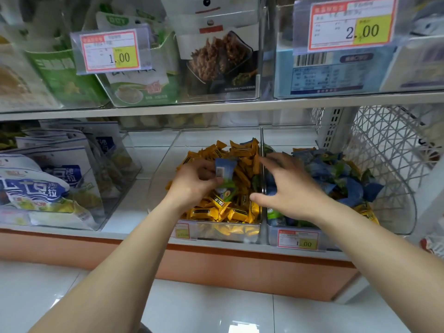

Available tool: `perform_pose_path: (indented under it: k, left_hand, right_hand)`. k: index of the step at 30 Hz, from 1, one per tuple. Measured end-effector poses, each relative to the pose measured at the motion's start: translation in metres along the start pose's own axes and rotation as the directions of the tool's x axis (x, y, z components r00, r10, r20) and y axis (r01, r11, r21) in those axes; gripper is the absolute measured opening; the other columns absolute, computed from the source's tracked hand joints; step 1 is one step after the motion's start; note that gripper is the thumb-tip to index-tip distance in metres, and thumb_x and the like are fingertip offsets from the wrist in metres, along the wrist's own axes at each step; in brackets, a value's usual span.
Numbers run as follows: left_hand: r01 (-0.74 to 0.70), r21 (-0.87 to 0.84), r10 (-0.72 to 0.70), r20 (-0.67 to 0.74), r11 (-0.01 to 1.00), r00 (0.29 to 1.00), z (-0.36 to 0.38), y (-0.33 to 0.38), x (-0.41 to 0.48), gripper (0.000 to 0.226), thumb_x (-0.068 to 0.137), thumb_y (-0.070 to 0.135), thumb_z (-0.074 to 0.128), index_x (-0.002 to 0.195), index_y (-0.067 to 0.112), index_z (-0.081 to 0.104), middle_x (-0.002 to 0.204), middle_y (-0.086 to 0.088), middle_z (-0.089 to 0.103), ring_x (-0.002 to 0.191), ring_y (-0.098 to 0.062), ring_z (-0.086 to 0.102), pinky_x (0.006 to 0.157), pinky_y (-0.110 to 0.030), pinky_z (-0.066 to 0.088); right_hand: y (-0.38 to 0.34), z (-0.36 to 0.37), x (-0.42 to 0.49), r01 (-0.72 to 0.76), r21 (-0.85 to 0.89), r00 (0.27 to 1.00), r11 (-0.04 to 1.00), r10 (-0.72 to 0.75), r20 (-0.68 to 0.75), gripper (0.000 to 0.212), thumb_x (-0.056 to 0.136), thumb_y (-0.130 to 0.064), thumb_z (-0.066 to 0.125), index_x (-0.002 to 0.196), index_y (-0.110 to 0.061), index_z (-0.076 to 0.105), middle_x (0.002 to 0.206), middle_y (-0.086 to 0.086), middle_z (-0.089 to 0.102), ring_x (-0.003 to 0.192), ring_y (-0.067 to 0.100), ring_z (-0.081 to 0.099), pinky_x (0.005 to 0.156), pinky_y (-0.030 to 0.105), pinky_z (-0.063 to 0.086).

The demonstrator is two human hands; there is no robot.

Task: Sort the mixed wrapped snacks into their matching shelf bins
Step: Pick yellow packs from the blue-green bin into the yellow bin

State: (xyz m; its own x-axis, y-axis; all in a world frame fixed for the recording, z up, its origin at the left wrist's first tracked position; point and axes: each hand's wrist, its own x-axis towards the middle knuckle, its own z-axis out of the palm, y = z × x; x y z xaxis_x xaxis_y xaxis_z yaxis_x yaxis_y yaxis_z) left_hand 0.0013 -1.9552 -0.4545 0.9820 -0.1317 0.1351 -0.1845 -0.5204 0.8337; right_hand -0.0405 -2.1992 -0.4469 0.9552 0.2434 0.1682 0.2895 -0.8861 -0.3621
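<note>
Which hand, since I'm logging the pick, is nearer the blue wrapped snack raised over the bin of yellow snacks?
Left. The left hand pinches the blue wrapped snack; the right hand hovers open to its right, over the bin divider.

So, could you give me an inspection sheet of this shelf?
Surface: white lower shelf.
Job's things: yellow snacks fill the middle bin; blue snacks fill the right bin, a stray yellow snack at its front.
Clutter: large bags in the left bin.
Hands: left hand pinches a blue snack over the middle bin; right hand open above the divider.
Cables: nothing seen.
Surroundings: price tags, wire basket at right, tiled floor.
</note>
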Motion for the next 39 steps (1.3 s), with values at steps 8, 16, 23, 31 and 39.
perform_pose_path:
  k: [8,16,23,31,39]
  left_hand:
    - [0.009,-0.565,-0.059,-0.070,0.825,0.996,0.018,0.050,-0.025,0.026,0.086,0.009,0.076,0.108,0.013,0.064,0.094,-0.001,0.076,0.087,-0.019,0.074,0.070,-0.032,0.061]
    - [-0.072,-0.305,0.054,-0.068,0.950,0.996,0.040,0.054,-0.018,0.031,0.084,0.022,0.078,0.113,0.018,0.068,0.097,0.005,0.076,0.090,-0.007,0.072,0.075,-0.028,0.058]
    - [-0.062,0.164,0.047,0.096,0.985,0.994,0.062,0.019,0.011,0.027,0.092,0.016,0.066,0.118,0.021,0.067,0.112,0.004,0.069,0.105,-0.014,0.064,0.087,-0.021,0.052]
    - [0.051,0.122,-0.069,0.149,0.991,0.986,0.081,0.014,0.030,0.037,0.088,0.034,0.073,0.122,0.023,0.064,0.102,0.010,0.065,0.096,-0.012,0.061,0.074,-0.021,0.046]
    - [0.043,0.143,-0.061,0.126,0.989,0.990,0.086,0.009,0.031,0.018,0.085,0.029,0.076,0.102,0.027,0.072,0.089,0.016,0.063,0.079,0.001,0.057,0.060,-0.008,0.039]
  right_hand:
    - [-0.042,0.000,0.013,-0.016,0.631,0.961,0.776,0.186,-0.204,0.046,0.100,-0.050,0.043,0.142,-0.032,0.047,0.135,-0.009,0.057,0.122,0.009,0.052,0.097,0.026,0.043]
    - [-0.024,-0.012,0.004,-0.121,0.855,0.923,0.505,0.374,-0.089,0.036,0.101,-0.035,0.053,0.133,-0.023,0.044,0.116,0.005,0.063,0.063,0.024,0.070,0.047,0.031,0.052]
    - [0.039,-0.026,-0.002,-0.177,0.043,0.927,0.983,0.181,-0.328,0.029,0.103,-0.033,0.043,0.127,-0.020,0.051,0.112,0.006,0.058,0.097,0.030,0.056,0.075,0.041,0.046]
    - [0.044,-0.018,0.004,-0.222,-0.212,0.975,0.952,0.217,-0.046,0.059,0.100,-0.056,0.031,0.154,-0.033,0.026,0.161,-0.005,0.027,0.147,0.022,0.019,0.120,0.045,0.015]
    - [0.014,-0.019,0.004,-0.178,-0.020,0.962,0.984,0.169,-0.215,0.038,0.094,-0.042,0.051,0.130,-0.030,0.055,0.133,-0.003,0.053,0.127,0.023,0.043,0.105,0.044,0.036]
